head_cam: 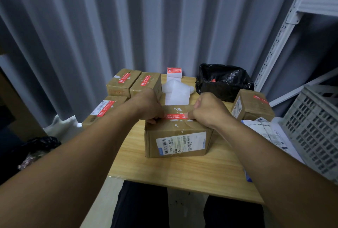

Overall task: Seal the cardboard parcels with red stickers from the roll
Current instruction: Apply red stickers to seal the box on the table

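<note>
A cardboard parcel [178, 140] with a white shipping label on its near face stands in the middle of the wooden table [182, 171]. A red sticker [176, 116] lies across the seam on its top. My left hand [149, 107] holds the sticker's left end with curled fingers. My right hand [207, 111] pinches the sticker's right end against the parcel top. The sticker roll [174, 72] stands at the table's far edge, and its white backing strip [176, 94] trails toward the parcel.
Three parcels with red stickers [134, 83] sit stacked at the far left, and another [253, 105] at the right. A black bag [222, 81] sits behind it. Papers [270, 134] and a grey plastic crate [314, 123] lie to the right, metal shelving [292, 17] behind.
</note>
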